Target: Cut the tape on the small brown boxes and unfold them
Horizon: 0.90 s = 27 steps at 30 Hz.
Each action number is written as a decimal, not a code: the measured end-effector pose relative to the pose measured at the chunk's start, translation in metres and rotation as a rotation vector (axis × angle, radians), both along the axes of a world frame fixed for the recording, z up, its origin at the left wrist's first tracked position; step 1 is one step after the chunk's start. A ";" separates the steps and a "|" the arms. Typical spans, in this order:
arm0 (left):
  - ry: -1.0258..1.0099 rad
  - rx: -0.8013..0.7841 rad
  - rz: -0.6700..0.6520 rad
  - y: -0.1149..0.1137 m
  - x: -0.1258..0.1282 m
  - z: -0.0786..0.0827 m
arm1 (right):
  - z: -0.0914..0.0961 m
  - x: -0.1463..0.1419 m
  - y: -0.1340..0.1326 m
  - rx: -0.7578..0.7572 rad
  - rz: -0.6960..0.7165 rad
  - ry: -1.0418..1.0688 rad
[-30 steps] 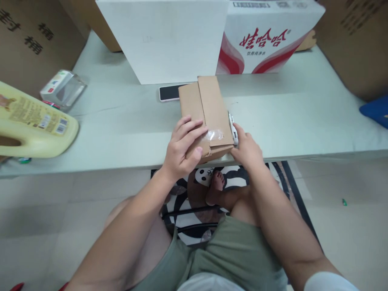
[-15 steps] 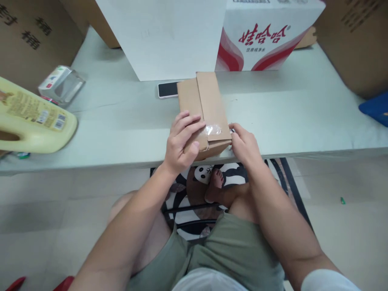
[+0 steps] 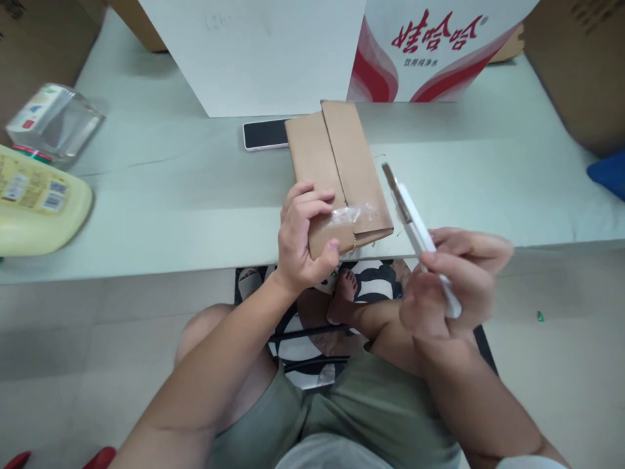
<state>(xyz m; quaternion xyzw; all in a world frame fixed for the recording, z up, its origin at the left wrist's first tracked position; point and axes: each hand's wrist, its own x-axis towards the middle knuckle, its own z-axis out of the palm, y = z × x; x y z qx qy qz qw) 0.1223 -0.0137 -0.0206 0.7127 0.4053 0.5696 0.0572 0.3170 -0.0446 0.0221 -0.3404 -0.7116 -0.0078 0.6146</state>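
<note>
A flat brown cardboard package (image 3: pixel 336 169) lies on the pale table (image 3: pixel 195 195), its near end at the table's front edge, with a strip of clear tape (image 3: pixel 349 213) across its flap. My left hand (image 3: pixel 303 238) grips the package's near left corner, thumb under the edge. My right hand (image 3: pixel 452 280), blurred by motion, is closed round a white utility knife (image 3: pixel 420 234). The blade end points up and away, just right of the package and clear of it.
A phone (image 3: pixel 266 134) lies face up behind the package. A white box (image 3: pixel 254 52) and a red-and-white carton (image 3: pixel 439 45) stand at the back. A yellow jug (image 3: pixel 34 208) and a clear plastic pack (image 3: pixel 53 120) lie at left. Brown cartons flank the table.
My right hand has lifted the knife from beside the package's right edge and pulled it back to the right, off the table. My left hand still holds the package.
</note>
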 end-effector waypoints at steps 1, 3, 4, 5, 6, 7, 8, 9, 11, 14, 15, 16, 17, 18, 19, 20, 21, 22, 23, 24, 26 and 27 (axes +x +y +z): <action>-0.007 0.000 -0.002 -0.001 0.001 0.000 | 0.000 -0.001 -0.003 -0.011 0.051 0.004; -0.014 -0.003 0.004 -0.001 0.002 0.001 | 0.003 -0.003 -0.007 -0.075 0.213 -0.012; -0.015 -0.004 0.009 -0.002 0.002 0.002 | 0.005 -0.003 -0.009 -0.125 0.303 -0.048; -0.013 -0.005 0.012 -0.002 0.003 0.002 | 0.008 -0.002 -0.012 -0.172 0.380 -0.094; -0.008 -0.003 0.014 -0.001 0.003 0.003 | 0.011 -0.002 -0.014 -0.215 0.435 -0.135; -0.002 0.000 0.020 -0.001 0.003 0.003 | 0.015 -0.001 -0.016 -0.256 0.469 -0.172; 0.004 0.002 0.027 -0.001 0.003 0.003 | 0.018 -0.001 -0.018 -0.281 0.482 -0.196; 0.008 0.002 0.033 0.000 0.004 0.003 | 0.021 -0.001 -0.020 -0.282 0.477 -0.200; -0.002 0.003 0.034 0.000 0.005 0.004 | 0.024 -0.003 -0.025 -0.262 0.455 -0.182; -0.034 0.019 0.000 0.002 0.007 0.004 | 0.025 -0.010 -0.030 -0.276 0.411 -0.146; -0.037 0.026 -0.010 0.002 0.007 0.004 | 0.024 -0.013 -0.032 -0.299 0.399 -0.141; -0.037 0.036 -0.016 0.003 0.007 0.004 | 0.022 -0.016 -0.032 -0.314 0.389 -0.132; -0.033 0.043 -0.016 0.004 0.007 0.004 | 0.020 -0.019 -0.033 -0.317 0.379 -0.116; -0.028 0.046 -0.010 0.004 0.007 0.003 | 0.017 -0.023 -0.032 -0.316 0.367 -0.096; -0.022 0.044 0.002 0.005 0.008 0.002 | 0.014 -0.026 -0.031 -0.311 0.353 -0.074; -0.015 0.038 0.015 0.006 0.008 0.002 | 0.012 -0.029 -0.030 -0.299 0.339 -0.049; -0.008 0.032 0.026 0.007 0.008 0.001 | 0.010 -0.031 -0.029 -0.286 0.331 -0.033; -0.005 0.027 0.034 0.007 0.009 0.000 | 0.009 -0.032 -0.027 -0.273 0.327 -0.023; -0.007 0.028 0.039 0.008 0.009 0.000 | 0.008 -0.032 -0.026 -0.265 0.327 -0.014; -0.016 0.036 0.041 0.009 0.010 -0.001 | 0.008 -0.032 -0.026 -0.264 0.334 -0.007; -0.032 0.065 0.045 0.011 0.012 -0.001 | 0.011 -0.030 -0.028 -0.281 0.349 0.022; -0.036 0.078 0.054 0.011 0.013 -0.001 | 0.013 -0.029 -0.031 -0.294 0.345 0.046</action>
